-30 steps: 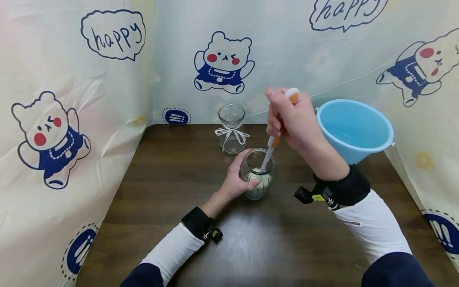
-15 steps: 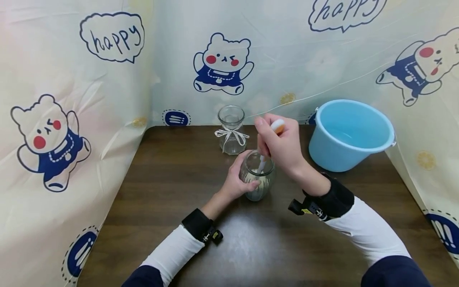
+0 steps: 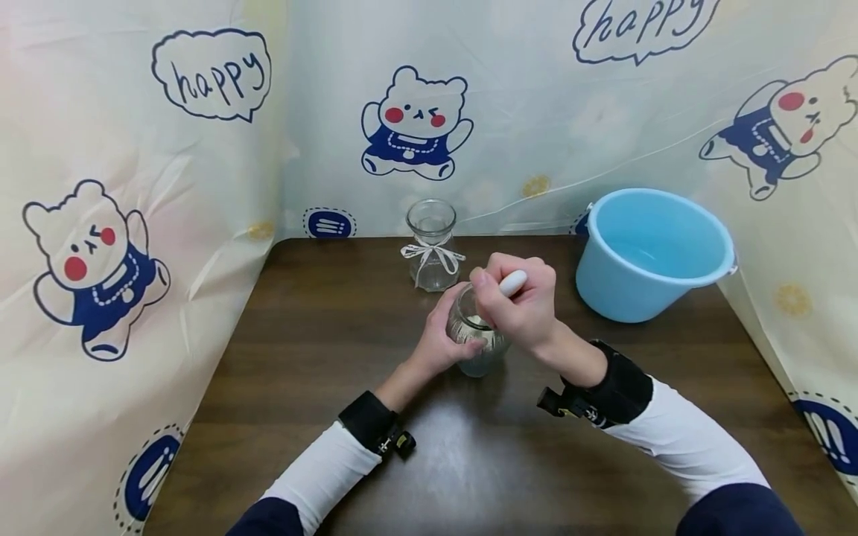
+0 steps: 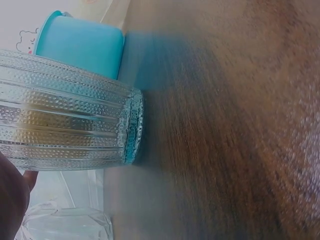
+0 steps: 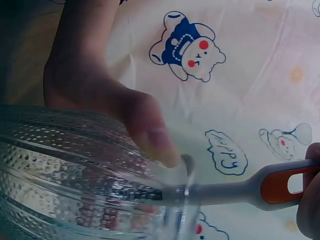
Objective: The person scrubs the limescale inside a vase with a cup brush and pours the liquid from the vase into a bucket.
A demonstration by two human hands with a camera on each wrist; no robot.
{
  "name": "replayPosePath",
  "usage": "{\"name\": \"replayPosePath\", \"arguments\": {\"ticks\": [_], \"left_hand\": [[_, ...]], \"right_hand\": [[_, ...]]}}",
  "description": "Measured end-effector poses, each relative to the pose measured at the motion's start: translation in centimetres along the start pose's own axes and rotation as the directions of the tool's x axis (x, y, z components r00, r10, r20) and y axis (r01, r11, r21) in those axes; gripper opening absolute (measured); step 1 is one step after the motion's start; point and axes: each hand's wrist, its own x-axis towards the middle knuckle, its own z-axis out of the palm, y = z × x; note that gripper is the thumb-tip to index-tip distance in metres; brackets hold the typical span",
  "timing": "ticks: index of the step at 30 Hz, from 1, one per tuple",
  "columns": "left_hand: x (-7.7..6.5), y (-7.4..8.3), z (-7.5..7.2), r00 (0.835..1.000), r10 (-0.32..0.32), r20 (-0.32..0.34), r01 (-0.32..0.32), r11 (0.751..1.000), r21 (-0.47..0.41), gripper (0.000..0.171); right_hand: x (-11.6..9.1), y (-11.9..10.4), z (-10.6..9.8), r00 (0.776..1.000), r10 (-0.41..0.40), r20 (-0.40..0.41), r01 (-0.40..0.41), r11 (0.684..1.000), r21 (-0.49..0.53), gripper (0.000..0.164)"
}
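Note:
A ribbed glass jar (image 3: 485, 360) stands on the dark wooden table. My left hand (image 3: 434, 341) grips it round its left side, with the thumb in front. My right hand (image 3: 526, 305) holds the white and orange handle of a bottle brush (image 5: 232, 194) low over the mouth. In the right wrist view the brush's grey shaft passes through the rim into the jar. The pale, yellowish brush head (image 4: 47, 122) shows blurred through the textured glass in the left wrist view. The fist hides part of the rim in the head view.
Behind the jar stands a smaller glass vase (image 3: 434, 277) with a white ribbon bow round its neck. A light blue bucket (image 3: 613, 286) is at the back right of the wooden table (image 3: 302, 320). Patterned cloth (image 3: 523, 112) hangs along the back and sides.
My right hand has come down towards the jar's mouth, pushing the brush deeper, so less of the handle shows. The left hand and the jar have stayed in place.

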Motion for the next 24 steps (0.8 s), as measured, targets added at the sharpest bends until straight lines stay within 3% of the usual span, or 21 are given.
{"name": "replayPosePath", "arguments": {"ticks": [2, 7, 11, 18, 22, 24], "left_hand": [[-0.1, -0.1, 0.1, 1.000, 0.011, -0.002, -0.011, 1.000, -0.006, 0.107], [-0.2, -2.8, 0.5, 0.999, 0.032, -0.009, -0.032, 0.999, 0.002, 0.109], [-0.3, -4.3, 0.7, 1.000, 0.028, -0.011, -0.028, 0.999, 0.018, 0.109], [-0.9, -4.5, 0.6, 0.999, -0.032, 0.002, 0.032, 0.999, 0.027, 0.107], [-0.8, -4.4, 0.6, 1.000, -0.018, 0.003, 0.017, 0.999, 0.029, 0.102], [-0.6, -4.4, 0.7, 1.000, 0.007, 0.001, -0.007, 1.000, 0.025, 0.102]], "right_hand": [[0.1, -0.2, -0.1, 1.000, -0.013, -0.021, 0.013, 1.000, 0.009, 0.034], [1.2, -1.8, -0.2, 0.995, -0.078, -0.064, 0.083, 0.993, 0.087, 0.040], [0.6, -1.3, -0.2, 0.995, -0.087, -0.056, 0.092, 0.991, 0.093, 0.039], [-1.9, 2.1, -0.5, 1.000, -0.012, -0.007, 0.012, 1.000, 0.012, 0.041], [-1.4, 2.5, -1.0, 0.998, 0.054, -0.039, -0.054, 0.998, 0.023, 0.036], [-0.6, 2.2, -1.3, 0.995, 0.064, -0.073, -0.057, 0.994, 0.088, 0.037]]}}
